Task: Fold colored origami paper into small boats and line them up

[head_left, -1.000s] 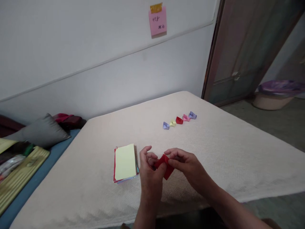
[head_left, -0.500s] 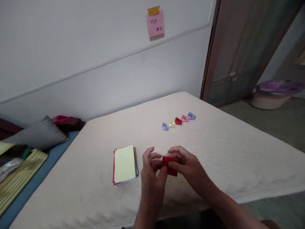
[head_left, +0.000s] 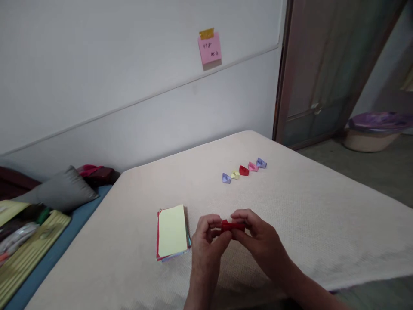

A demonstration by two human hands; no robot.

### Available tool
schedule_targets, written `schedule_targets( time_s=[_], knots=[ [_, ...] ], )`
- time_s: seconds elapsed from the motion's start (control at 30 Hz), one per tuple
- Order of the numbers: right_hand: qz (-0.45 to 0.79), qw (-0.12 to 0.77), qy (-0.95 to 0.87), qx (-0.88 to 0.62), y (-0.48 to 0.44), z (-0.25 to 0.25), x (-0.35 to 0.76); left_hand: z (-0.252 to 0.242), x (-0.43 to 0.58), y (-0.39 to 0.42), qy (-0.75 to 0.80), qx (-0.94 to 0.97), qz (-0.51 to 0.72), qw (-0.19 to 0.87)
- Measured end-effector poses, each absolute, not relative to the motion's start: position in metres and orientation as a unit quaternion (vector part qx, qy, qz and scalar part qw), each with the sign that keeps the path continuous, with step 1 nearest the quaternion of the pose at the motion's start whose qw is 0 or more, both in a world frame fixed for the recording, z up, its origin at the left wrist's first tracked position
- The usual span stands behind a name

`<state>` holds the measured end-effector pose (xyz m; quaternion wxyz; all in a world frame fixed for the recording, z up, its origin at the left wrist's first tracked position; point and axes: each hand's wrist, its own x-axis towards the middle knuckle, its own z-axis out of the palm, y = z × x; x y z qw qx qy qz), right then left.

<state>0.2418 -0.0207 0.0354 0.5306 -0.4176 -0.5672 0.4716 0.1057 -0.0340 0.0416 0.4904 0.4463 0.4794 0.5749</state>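
Observation:
My left hand [head_left: 206, 249] and my right hand [head_left: 258, 243] meet above the near part of a cream-covered table [head_left: 306, 215]. Both pinch a small folded piece of red paper [head_left: 231, 225] between fingertips and thumbs; only a thin red strip of it shows. Just left of my left hand lies a stack of coloured paper sheets [head_left: 172, 232] with a pale yellow sheet on top. Farther back sits a row of several small folded paper pieces [head_left: 244, 170], purple, yellow, red, pink and purple.
A pink note [head_left: 210, 47] is taped to the white wall. At the left lie a grey cushion [head_left: 61, 193], red cloth and a striped yellow mat [head_left: 29, 245] on a blue surface. A wooden door [head_left: 325, 73] and a lined bin [head_left: 374, 129] stand at the right.
The red paper has been folded narrower, from a broad flap hanging below the fingers to a thin strip pinched between both hands. The view tilted, so everything sits slightly lower in frame.

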Motion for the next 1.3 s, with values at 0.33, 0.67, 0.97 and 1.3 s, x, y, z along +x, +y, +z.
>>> schedule_targets(
  time_s=[0.33, 0.67, 0.97, 1.3],
  knots=[
    [0.516, 0.499, -0.585, -0.378, -0.021, 0.037, 0.238, 0.046, 0.102, -0.034, 0.489, 0.434, 0.593, 0.471],
    [-0.018, 0.509, -0.773, -0.378, -0.023, 0.014, 0.245, 0.049, 0.113, -0.043, 0.525, 0.457, 0.523, 0.491],
    [0.043, 0.529, -0.791, -0.303, -0.031, 0.026, 0.24, 0.048, 0.099, -0.039, 0.53, 0.427, 0.547, 0.486],
    [0.579, 0.473, -0.54, -0.387, -0.014, 0.037, 0.244, 0.05, 0.09, -0.036, 0.508, 0.521, 0.464, 0.505]
  ],
)
